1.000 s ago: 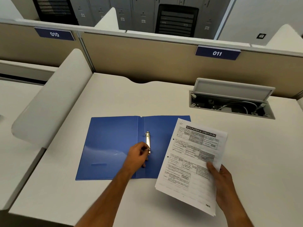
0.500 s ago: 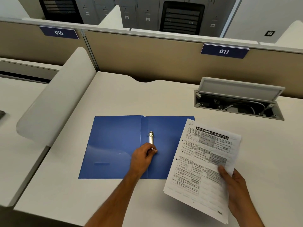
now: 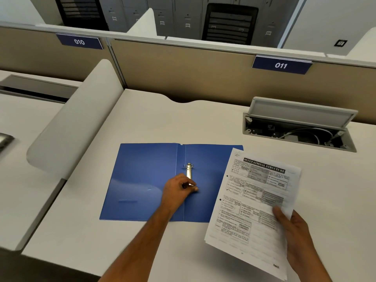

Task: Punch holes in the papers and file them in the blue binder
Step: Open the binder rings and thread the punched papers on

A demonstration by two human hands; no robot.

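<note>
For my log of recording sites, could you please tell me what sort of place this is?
Most likely an open-plan office with numbered workstations. A beige fabric partition carries dark blue number plates reading 010 and 011, the white desk has a flip-up cable box, and grey lockers stand behind.

Blue binder [image 3: 142, 180] with a silver-gold ring clip [image 3: 189, 171]. White papers [image 3: 254, 210] carry black print, grey shaded boxes and a black title band. Off-white tabletop [image 3: 203, 123]; beige partition [image 3: 183, 74]; navy number plates [image 3: 281, 65] with white digits.
</note>
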